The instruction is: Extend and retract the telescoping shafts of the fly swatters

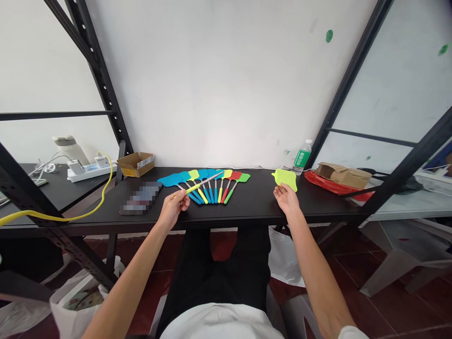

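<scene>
My left hand (173, 203) is closed around the yellow grip of a swatter handle (199, 185), whose thin metal rod points up and to the right. My right hand (286, 197) pinches the lower edge of a yellow-green swatter head (286, 177), a perforated plate with a small stub at its left. Handle and head are apart. Between my hands, several fly swatters (231, 185) lie fanned in a row on the black table (254, 202). Their heads are blue, yellow-green, red and green, pointing to the wall. The handle crosses in front of part of this row.
An opened cardboard box (136, 165) and a blurred phone-like slab (141, 197) are at the left. A water bottle (302, 157) stands back right, beside a red bag (323, 183) and a brown carton (342, 176). Black rack posts flank the table; a yellow cable (88, 214) hangs left.
</scene>
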`<state>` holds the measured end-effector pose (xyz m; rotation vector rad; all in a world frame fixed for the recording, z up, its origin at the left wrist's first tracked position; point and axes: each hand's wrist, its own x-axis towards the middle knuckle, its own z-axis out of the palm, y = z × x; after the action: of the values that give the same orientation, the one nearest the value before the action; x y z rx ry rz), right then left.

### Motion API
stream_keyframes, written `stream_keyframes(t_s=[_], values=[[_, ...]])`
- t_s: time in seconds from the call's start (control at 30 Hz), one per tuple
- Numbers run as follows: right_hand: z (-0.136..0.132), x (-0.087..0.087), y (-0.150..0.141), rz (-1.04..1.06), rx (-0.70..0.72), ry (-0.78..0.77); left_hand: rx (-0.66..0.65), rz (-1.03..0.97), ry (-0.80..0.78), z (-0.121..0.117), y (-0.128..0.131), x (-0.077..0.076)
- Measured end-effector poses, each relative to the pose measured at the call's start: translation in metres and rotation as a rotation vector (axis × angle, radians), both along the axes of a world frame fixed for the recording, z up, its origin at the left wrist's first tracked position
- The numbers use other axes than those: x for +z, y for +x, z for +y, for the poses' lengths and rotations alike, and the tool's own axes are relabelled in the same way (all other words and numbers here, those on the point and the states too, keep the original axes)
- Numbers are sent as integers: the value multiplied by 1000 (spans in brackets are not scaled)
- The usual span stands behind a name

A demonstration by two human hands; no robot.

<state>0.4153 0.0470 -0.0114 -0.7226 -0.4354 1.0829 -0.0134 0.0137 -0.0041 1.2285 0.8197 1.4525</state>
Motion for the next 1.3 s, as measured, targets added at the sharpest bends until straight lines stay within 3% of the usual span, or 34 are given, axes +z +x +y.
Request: stream_keyframes(t_s=[0.47,0.7,0.9,1.3], values=[[-1,4,-27,-266,110,-13,10,74,12,-3,3,3],[-4,4,-62,-282,266,91,10,159,42,-3,2,1],[-8,3,-92,-371,321,92,-1,227,75,-3,2,0],[-8,1,-92,-326,313,131,-3,276,112,-3,3,0]])
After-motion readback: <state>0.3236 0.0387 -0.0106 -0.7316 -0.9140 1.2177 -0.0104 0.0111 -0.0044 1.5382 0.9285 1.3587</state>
